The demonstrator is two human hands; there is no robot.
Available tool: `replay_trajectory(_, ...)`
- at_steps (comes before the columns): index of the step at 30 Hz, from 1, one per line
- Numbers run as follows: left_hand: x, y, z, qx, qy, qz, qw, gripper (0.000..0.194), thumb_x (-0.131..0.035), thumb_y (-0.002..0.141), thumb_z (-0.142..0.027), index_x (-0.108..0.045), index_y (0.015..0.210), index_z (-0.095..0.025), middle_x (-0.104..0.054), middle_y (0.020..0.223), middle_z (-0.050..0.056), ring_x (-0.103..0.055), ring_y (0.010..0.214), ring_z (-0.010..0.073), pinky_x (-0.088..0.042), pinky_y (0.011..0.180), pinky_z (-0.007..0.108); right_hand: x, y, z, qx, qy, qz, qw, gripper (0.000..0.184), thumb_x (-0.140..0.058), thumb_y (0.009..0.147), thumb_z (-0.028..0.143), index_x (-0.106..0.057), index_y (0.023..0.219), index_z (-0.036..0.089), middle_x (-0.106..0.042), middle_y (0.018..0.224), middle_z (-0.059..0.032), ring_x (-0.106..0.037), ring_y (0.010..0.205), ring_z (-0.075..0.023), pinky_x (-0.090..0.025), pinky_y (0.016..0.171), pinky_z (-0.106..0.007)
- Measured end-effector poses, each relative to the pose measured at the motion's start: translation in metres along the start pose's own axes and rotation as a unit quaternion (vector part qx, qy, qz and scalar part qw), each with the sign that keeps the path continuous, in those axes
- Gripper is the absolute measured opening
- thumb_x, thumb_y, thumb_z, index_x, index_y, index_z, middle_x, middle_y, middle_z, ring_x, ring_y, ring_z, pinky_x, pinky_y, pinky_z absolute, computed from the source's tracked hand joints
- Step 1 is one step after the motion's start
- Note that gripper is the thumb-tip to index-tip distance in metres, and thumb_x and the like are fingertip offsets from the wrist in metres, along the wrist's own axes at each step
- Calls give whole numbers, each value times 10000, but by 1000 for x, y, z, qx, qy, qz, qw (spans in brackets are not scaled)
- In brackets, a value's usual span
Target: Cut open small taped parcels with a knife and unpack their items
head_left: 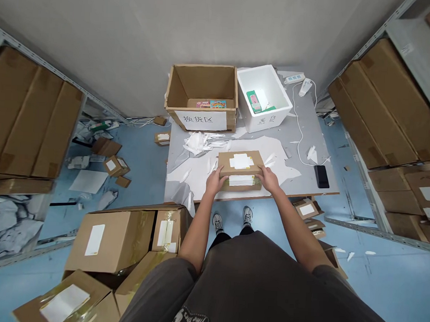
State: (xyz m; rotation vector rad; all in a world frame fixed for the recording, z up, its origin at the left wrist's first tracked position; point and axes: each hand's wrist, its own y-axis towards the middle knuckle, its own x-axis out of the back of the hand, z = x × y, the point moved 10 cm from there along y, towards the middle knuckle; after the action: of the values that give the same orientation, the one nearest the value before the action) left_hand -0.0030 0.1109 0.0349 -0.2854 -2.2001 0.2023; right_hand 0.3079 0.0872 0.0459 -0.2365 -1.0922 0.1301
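The parcel point(241, 171) is plain brown, its labels point(241, 161) white with a touch of yellow — much the same brown as that big carton point(171, 89), whose white sign point(219, 120) carries black writing point(198, 120). The foam box point(248, 123) is white, the small pack point(254, 101) in it green and pink. Tabletop point(306, 132) grey, phone point(321, 176) black, floor point(143, 152) pale blue — and the shirt point(262, 283) dark charcoal with white lettering point(197, 321).

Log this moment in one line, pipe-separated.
item: labelled cardboard box | left hand: grips its left end | right hand: grips its right end | behind: open carton, white foam bin | right side: black phone
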Motion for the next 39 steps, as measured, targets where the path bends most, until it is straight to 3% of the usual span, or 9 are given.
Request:
replay_trajectory(5, 14, 13, 5, 61, -29, -30, 997, 623, -664, 1019, -557, -541, 1572, -299, -790, 1076, 69, -741, 1040, 303, -527, 924, 366, 18, 29, 6, -8, 15, -26, 1000, 498, -498, 1089, 402, -568, 1553, 234, -688, 1309, -135, -662, 1154, -304, -521, 996, -394)
replay_trajectory(9, 1, 23, 19, 105, -101, -83, 986, 748, -587, 1054, -529, -368, 1698, -217, -753, 1328, 145, -677, 1257, 336, -509, 1055, 430, 6, 52, 8, -25, 47, -55, 997, 622, -458, 1087, 368, -424, 1675, 170, -688, 1345, -175, -630, 1249, -327, -504, 1088, -435)
replay_trajectory(12, -13, 23, 16, 42, -133, -86, 987, 952, -696, 995, -492, -211, 1758, -192, -513, 1653, 196, -477, 1530, 363, -429, 1211, 474, -6, 51, 7, 0, 80, -66, 995, 725, -521, 1048, 367, -344, 1718, 155, -602, 1503, -198, -566, 1382, -338, -487, 1154, -459)
replay_trajectory(16, -33, 8, 14, -30, -96, -54, 993, 899, -817, 915, -458, -405, 1693, -277, -252, 1794, 161, -277, 1647, 407, -399, 1254, 520, -29, 29, -5, 14, 79, -23, 997, 824, -683, 956, 383, -382, 1708, 226, -509, 1617, -174, -532, 1451, -346, -482, 1179, -477)
replay_trajectory(22, -45, 4, 23, -18, -54, -76, 995, 670, -648, 1018, -258, -468, 1663, -272, -529, 1553, 200, -499, 1472, 388, -470, 1183, 555, -49, 15, -5, 16, 76, -22, 997, 737, -601, 1011, 266, -361, 1706, 210, -642, 1469, -169, -628, 1317, -309, -499, 1127, -435)
replay_trajectory(27, -44, 8, 24, -28, -86, -89, 992, 701, -718, 980, -276, -493, 1643, -282, -554, 1516, 176, -495, 1463, 378, -467, 1184, 540, -41, 15, 6, 23, 29, -51, 998, 636, -595, 1010, 243, -465, 1631, 186, -673, 1305, -158, -636, 1195, -313, -527, 1035, -428)
replay_trajectory(31, -43, 1, 30, -26, -185, -111, 976, 894, -900, 843, -412, -499, 1630, -271, -551, 1561, 164, -458, 1508, 381, -428, 1234, 527, -5, -3, 35, 85, -33, -115, 989, 535, -581, 1027, 251, -568, 1560, 204, -642, 1170, -141, -590, 1111, -322, -530, 968, -429)
replay_trajectory(35, -66, -5, 40, 11, -344, -101, 933, 1118, -1007, 681, -485, -466, 1628, -236, -519, 1625, 165, -479, 1526, 360, -407, 1265, 502, 26, -29, 85, 132, -100, -159, 973, 559, -528, 1038, 194, -570, 1591, 259, -601, 1191, -151, -531, 1110, -327, -517, 938, -424)
replay_trajectory(39, -94, -5, 45, 60, -385, -66, 918, 1108, -998, 672, -499, -479, 1605, -204, -581, 1569, 182, -558, 1463, 341, -454, 1223, 504, 13, -53, 138, 165, -122, -126, 971, 681, -552, 1016, 177, -459, 1683, 278, -615, 1216, -158, -529, 1136, -332, -518, 951, -430)
